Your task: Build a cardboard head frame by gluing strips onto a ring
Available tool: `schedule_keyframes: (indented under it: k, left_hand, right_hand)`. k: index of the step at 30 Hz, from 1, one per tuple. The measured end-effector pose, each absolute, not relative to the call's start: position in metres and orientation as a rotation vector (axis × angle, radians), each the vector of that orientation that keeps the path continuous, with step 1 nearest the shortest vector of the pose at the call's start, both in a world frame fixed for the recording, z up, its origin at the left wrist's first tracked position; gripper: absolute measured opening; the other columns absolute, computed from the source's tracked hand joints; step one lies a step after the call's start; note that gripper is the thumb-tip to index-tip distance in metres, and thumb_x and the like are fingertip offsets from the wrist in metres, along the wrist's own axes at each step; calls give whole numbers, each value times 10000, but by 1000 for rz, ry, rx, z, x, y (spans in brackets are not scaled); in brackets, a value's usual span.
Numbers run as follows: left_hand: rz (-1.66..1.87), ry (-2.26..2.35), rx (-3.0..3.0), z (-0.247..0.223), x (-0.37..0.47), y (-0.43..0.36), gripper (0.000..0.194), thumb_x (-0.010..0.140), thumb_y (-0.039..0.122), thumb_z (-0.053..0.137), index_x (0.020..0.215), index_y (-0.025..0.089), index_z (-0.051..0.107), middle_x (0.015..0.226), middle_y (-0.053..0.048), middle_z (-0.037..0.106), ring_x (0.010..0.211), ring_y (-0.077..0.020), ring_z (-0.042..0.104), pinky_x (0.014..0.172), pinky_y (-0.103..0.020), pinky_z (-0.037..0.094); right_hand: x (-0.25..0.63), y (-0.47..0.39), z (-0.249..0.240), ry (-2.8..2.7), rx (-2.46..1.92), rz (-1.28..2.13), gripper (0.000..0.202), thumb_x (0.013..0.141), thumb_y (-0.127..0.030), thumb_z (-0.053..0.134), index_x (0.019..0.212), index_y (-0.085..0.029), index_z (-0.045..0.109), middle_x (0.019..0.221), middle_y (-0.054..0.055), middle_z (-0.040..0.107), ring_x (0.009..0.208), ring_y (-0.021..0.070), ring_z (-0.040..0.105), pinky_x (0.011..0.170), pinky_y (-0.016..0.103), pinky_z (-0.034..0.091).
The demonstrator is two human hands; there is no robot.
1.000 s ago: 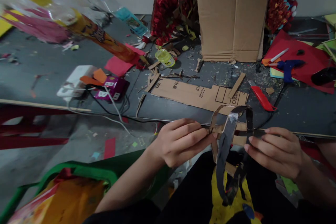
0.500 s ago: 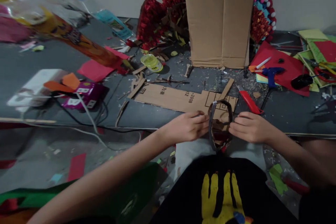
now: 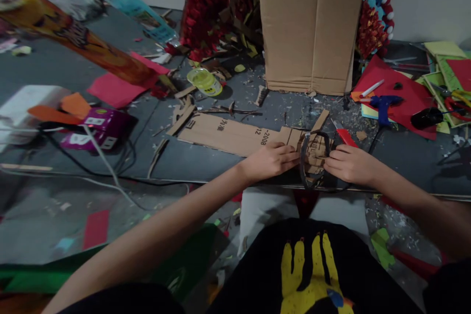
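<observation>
A dark oval ring (image 3: pixel 303 163) stands upright at the table's front edge, over the right end of a flat cardboard piece (image 3: pixel 235 136) with printed characters. My left hand (image 3: pixel 274 159) grips the ring's left side with fingers closed. On the opposite side, my right hand (image 3: pixel 348 163) pinches the ring's edge. A brown cardboard strip (image 3: pixel 319 121) lies just behind the ring. Beyond my right hand is a red cutter (image 3: pixel 346 136), its handle partly hidden by the fingers.
A tall cardboard panel (image 3: pixel 311 29) stands at the back. Right are a blue glue gun (image 3: pixel 384 105) on red paper, scissors (image 3: pixel 456 105) and green sheets. Left are a yellow jar (image 3: pixel 205 82), an orange tube (image 3: pixel 84 41), a purple box (image 3: pixel 97 130) and cables.
Both hands have moved slightly forward with the ring, which now sits over the printed cardboard instead of at the lap. The view has shifted a little, and my right hand now covers part of the cutter.
</observation>
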State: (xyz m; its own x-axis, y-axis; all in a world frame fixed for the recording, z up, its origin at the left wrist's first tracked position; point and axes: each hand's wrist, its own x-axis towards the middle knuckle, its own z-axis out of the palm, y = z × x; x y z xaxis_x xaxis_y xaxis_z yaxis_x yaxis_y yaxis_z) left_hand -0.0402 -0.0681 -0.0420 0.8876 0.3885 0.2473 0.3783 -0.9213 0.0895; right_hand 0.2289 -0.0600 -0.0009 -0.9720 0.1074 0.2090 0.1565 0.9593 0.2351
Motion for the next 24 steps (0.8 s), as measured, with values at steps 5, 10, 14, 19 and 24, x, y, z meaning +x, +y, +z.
schedule_keyframes:
  k: [5, 10, 14, 19, 24]
  left_hand:
    - [458, 673, 2848, -47, -44, -73, 295, 923, 118, 407, 1100, 136, 643, 1077, -128, 691, 1008, -211, 618, 847, -347, 501]
    - [743, 958, 2202, -48, -49, -88, 287, 910, 164, 407, 1071, 166, 646, 1248, -140, 592, 1193, -220, 539, 964, -370, 477]
    - [773, 1290, 1542, -39, -44, -93, 386, 888, 409, 472, 1138, 136, 583, 1082, -128, 655, 894, -202, 644, 743, -323, 551]
    - [716, 1225, 1379, -38, -28, -74, 455, 799, 514, 546, 1007, 116, 614, 849, -73, 660, 669, -157, 586, 513, -226, 455]
    - [744, 1360, 1821, -49, -21, -47, 329, 798, 436, 538, 699, 137, 634, 615, -44, 626, 570, -145, 534, 520, -223, 372]
  right_hand:
    - [224, -62, 5, -2924, -180, -404, 253, 918, -97, 438, 798, -169, 649, 810, 21, 679, 716, 142, 555, 703, 298, 392]
    - [220, -65, 9, -2956, -207, -429, 257, 930, -101, 423, 829, -166, 650, 858, 24, 686, 732, 131, 553, 708, 295, 381]
    - [215, -68, 12, -2939, -241, -427, 252, 927, -107, 436, 814, -169, 652, 821, 16, 676, 726, 131, 546, 696, 294, 378]
    - [207, -71, 14, -2952, -237, -411, 239, 912, -96, 451, 808, -166, 655, 805, 18, 677, 715, 136, 550, 681, 294, 392]
    - [216, -70, 17, -2896, -331, -425, 240, 913, -76, 432, 900, -140, 662, 864, 46, 708, 750, 144, 585, 683, 297, 437]
